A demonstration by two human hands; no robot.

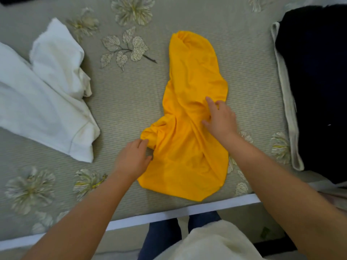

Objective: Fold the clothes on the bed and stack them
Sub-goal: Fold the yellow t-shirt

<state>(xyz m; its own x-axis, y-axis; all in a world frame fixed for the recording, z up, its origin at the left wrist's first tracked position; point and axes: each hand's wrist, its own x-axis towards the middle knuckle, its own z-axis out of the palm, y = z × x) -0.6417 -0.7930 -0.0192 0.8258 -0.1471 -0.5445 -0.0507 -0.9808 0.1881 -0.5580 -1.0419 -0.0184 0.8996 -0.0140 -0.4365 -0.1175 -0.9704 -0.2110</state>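
A rumpled bright yellow cloth garment (189,113) lies at the centre of the grey-green bedspread with embroidered pale flowers and leaves (124,102), running from twelve o'clock down to six o'clock, its near edge close to the white edge strip of the bed (169,214). It is unfolded, creased and gathered around its middle.

My right hand (220,119) rests on top of the garment at its middle, toward three o'clock, fingers spread and bent, pressing into the creased fabric; I cannot tell whether any fold is actually pinched. My left hand (133,156) sits at the garment's edge toward eight o'clock, fingers curled at a bunched fold of yellow fabric that juts out there; the fingertips touch the cloth. The two hands are near each other, with the gathered section of the garment between them.

At nine o'clock, apart from the yellow piece, lies a loose heap of white cloth garments (43,102), unfolded. At three o'clock, on the right margin, a black fabric item (317,81) lies over a cream-coloured cloth (287,102).
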